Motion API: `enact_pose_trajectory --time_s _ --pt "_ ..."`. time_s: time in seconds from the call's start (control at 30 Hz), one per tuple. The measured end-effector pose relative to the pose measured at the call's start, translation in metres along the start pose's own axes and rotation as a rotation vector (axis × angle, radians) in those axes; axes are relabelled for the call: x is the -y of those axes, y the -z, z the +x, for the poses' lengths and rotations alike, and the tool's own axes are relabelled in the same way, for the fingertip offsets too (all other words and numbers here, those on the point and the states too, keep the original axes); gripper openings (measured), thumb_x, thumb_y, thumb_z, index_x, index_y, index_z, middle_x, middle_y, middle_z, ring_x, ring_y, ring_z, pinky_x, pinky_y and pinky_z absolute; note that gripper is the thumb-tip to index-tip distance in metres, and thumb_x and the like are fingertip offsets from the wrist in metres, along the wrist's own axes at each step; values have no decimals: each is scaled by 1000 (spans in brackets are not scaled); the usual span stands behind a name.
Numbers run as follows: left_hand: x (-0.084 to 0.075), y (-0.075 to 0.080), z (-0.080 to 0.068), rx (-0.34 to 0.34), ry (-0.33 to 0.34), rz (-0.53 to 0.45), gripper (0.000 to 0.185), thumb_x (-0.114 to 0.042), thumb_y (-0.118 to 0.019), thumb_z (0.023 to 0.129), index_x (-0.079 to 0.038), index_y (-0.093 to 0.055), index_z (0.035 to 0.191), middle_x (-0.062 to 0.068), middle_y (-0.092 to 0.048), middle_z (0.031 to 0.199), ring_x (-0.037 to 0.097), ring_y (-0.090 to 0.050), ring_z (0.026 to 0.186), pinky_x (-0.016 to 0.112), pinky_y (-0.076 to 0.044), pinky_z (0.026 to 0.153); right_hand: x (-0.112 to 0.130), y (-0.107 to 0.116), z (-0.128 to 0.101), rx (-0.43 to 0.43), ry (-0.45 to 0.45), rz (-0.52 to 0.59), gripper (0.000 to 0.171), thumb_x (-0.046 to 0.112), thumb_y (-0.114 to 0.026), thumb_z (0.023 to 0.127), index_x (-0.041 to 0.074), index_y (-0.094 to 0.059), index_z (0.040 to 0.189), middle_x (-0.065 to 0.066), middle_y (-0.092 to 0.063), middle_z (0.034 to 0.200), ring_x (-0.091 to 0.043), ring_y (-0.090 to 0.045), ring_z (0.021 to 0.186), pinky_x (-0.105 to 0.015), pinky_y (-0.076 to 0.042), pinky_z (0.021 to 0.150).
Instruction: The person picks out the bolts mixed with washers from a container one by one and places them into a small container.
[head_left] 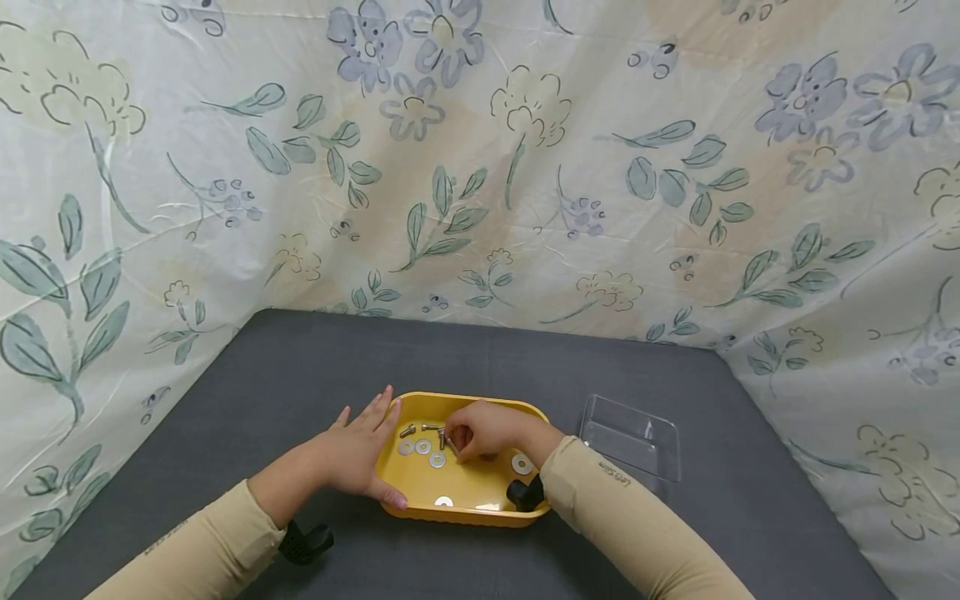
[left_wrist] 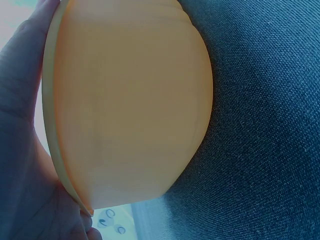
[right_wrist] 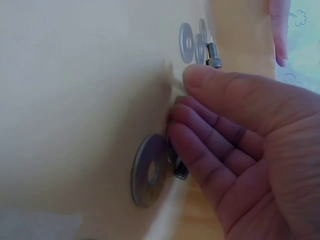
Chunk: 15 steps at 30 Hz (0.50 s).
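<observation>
A yellow tray [head_left: 480,515] sits on the dark grey table, and several washers and bolts lie in it. My left hand [head_left: 363,454] cups the tray's left wall [left_wrist: 130,100], with its thumb hooked over the front rim and its fingers along the side. My right hand [head_left: 480,429] is inside the tray with its fingers curled down to the floor. Its thumb meets the fingertips [right_wrist: 180,102], and what lies between them is hidden. A large washer [right_wrist: 147,170] and a bolt [right_wrist: 180,172] lie under that hand. More washers [head_left: 423,447] and a bolt [head_left: 407,431] lie to its left.
A clear plastic container [head_left: 633,442] stands just right of the tray. Flowered sheets wall in the grey table [head_left: 300,375] at the back and both sides. Black wrist mounts [head_left: 303,542] sit on both forearms.
</observation>
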<state>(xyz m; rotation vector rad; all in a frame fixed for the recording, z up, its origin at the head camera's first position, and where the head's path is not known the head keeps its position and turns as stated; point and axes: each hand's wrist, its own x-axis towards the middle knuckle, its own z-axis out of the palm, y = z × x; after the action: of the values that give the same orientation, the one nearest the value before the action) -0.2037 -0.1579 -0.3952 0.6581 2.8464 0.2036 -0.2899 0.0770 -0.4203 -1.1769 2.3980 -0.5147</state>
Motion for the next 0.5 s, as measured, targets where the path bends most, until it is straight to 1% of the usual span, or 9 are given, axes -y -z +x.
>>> enact_pose_trajectory --time_s 0.13,0.17,0.37,0.5 --pt "-1 0 0 0 4 -4 131 -82 -57 54 -4 -8 147 15 7 152 30 -3 140 62 -10 103 1 5 -2 -8 -19 62 26 9 -71 79 9 -63 103 6 -59 74 -9 -57 57 -21 -48 54" --pt "-1 0 0 1 4 -7 131 -82 -58 54 -4 -8 147 15 7 152 30 -3 140 62 -9 103 2 7 -3 -17 -17 58 26 9 -71 79 9 -63 104 7 -59 74 -9 -58 57 -21 -48 54" --pt "-1 0 0 3 6 -12 130 -80 -60 55 -4 -8 147 15 7 152 30 -2 140 62 -9 103 2 15 -4 -50 5 38 26 11 -70 80 10 -63 105 9 -60 74 -4 -57 66 -18 -48 61" --pt "0 0 0 4 6 -11 131 -81 -59 55 -3 -8 147 15 8 152 30 -2 140 62 -9 103 1 21 -6 -59 5 81 29 11 -71 79 9 -63 107 9 -61 76 -4 -57 69 -20 -49 64"
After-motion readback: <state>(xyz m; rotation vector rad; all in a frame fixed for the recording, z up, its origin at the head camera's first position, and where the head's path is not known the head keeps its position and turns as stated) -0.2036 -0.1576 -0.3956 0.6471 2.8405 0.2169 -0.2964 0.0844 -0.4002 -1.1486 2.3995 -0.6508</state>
